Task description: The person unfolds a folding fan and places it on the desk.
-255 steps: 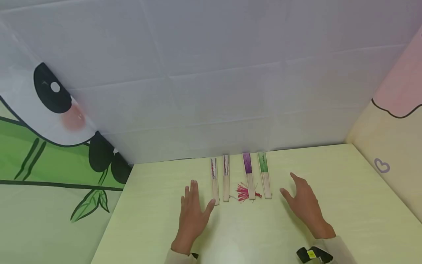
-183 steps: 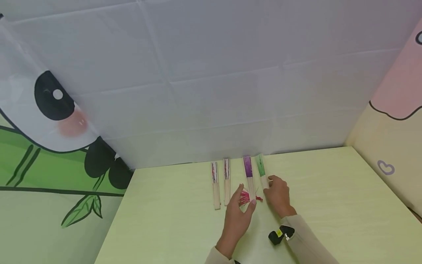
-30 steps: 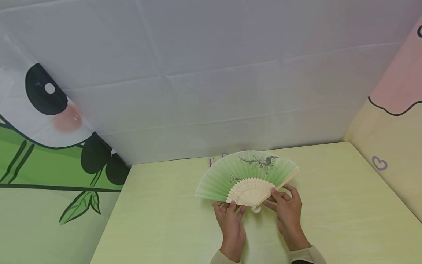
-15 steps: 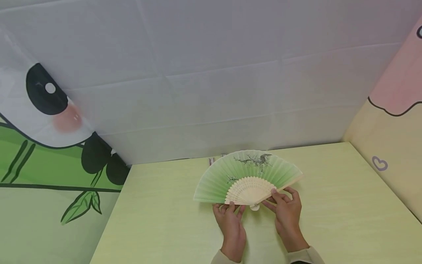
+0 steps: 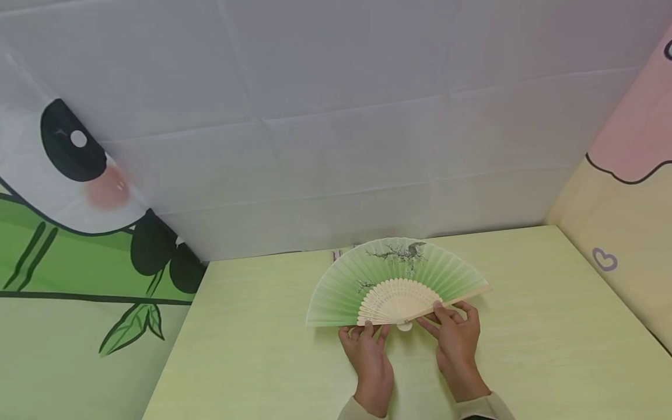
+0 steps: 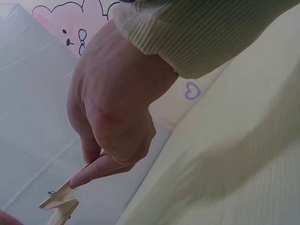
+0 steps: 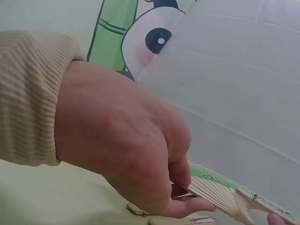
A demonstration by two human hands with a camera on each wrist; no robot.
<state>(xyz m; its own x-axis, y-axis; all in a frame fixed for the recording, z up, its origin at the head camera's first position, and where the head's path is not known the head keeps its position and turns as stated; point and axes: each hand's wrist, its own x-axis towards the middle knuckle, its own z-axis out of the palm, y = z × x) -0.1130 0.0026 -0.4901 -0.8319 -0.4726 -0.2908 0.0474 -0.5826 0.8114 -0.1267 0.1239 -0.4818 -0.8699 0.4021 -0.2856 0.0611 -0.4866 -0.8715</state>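
A green folding fan (image 5: pixel 336 297) with a dark branch pattern and pale ribs is spread to almost a half circle, arc towards the back wall. My left hand (image 5: pixel 370 361) pinches its left outer rib, thumb on the near side. My right hand (image 5: pixel 459 344) pinches the right outer rib between thumb and fingers. The pivot end sits between the two hands, facing me. In the left wrist view the ribs (image 6: pixel 58 199) show edge-on past my fingertips. In the right wrist view the ribs (image 7: pixel 213 194) fan out beyond my thumb.
Behind the spread fan, the tip of a folded fan (image 5: pixel 336 255) shows; the other folded fans are mostly hidden. In the right wrist view a folded fan's end (image 7: pixel 136 209) lies under my hand. A pale wall (image 5: pixel 315 146) closes off the back of the yellow-green table (image 5: pixel 236 344).
Earlier, several folded fans lay in a row and my hands were empty. The green fan was picked up and spread; over the last second it opened wider, its right rib swinging down.
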